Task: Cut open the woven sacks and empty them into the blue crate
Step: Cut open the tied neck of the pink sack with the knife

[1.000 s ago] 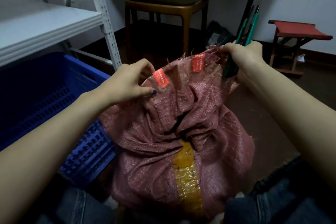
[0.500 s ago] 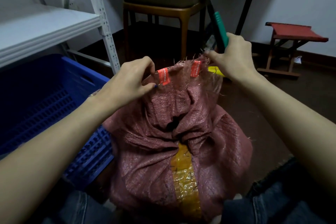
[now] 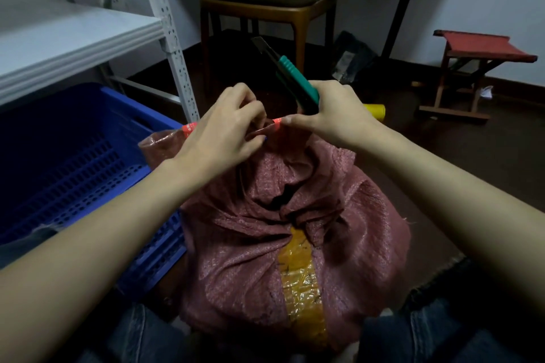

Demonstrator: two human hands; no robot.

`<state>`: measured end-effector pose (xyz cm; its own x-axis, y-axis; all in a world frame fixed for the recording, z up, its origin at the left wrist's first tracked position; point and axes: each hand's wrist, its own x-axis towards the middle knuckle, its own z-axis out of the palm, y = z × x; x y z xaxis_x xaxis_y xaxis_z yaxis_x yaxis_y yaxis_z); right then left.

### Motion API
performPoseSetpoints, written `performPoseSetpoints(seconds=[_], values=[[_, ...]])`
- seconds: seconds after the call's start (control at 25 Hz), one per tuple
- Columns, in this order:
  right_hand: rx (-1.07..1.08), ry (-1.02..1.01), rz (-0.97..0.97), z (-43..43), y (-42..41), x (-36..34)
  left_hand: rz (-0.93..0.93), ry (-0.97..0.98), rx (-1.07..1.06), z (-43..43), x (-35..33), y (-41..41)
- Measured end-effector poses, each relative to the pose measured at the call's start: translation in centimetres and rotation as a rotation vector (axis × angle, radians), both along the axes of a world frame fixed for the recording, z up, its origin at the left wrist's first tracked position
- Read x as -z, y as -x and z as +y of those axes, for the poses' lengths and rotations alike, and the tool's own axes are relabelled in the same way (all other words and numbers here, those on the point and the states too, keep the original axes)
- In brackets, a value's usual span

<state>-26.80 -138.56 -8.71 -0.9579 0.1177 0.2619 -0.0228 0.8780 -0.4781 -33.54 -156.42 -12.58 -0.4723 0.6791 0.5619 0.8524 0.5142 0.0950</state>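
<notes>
One woven sack point(image 3: 295, 244), two hands at its mouth.
The left hand point(image 3: 224, 138) pinches its top edge; the right hand point(image 3: 333, 115) grips one green knife point(image 3: 295, 79) — thumb by one of two orange tags point(image 3: 189, 128). The sack stands just beside the single blue crate point(image 3: 88, 156).

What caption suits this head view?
Left hand and right hand, gripping a green knife, pinch the woven sack beside the blue crate.

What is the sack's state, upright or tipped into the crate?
Upright: the woven sack stands between the knees beside the blue crate, top pinched by the left hand and the right hand, which also grips the knife.
</notes>
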Motion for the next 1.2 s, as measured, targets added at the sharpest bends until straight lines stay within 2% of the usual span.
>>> performPoseSetpoints(seconds=[0.12, 0.24, 0.44, 0.68, 0.88, 1.0, 1.2], values=[[0.054, 0.072, -0.119, 0.4, 0.0, 0.3, 0.006, 0.079, -0.029, 0.1, -0.2, -0.6], [0.083, 0.159, -0.19, 0.7, 0.4, 0.9, 0.0, 0.076, -0.084, 0.1, -0.2, -0.7], [0.134, 0.636, -0.233, 0.4, 1.2, 2.5, 0.049, 0.088, -0.077, 0.1, -0.2, -1.1], [0.263, 0.964, -0.352, -0.6, 1.2, 2.4, 0.156, 0.17, -0.023, 0.0, 0.0, -1.1], [0.271, 1.291, -0.455, -0.8, 1.1, 1.2, 0.124, 0.172, -0.025, 0.3, -0.2, -1.4], [0.281, 1.348, -0.461, -0.4, 1.0, 0.6, 0.058, 0.168, -0.069, 0.6, -0.4, -1.4], [0.323, 1.436, -0.46, -0.1, 1.1, 0.1, 0.064, 0.128, -0.059, 0.9, -0.7, -2.0]])
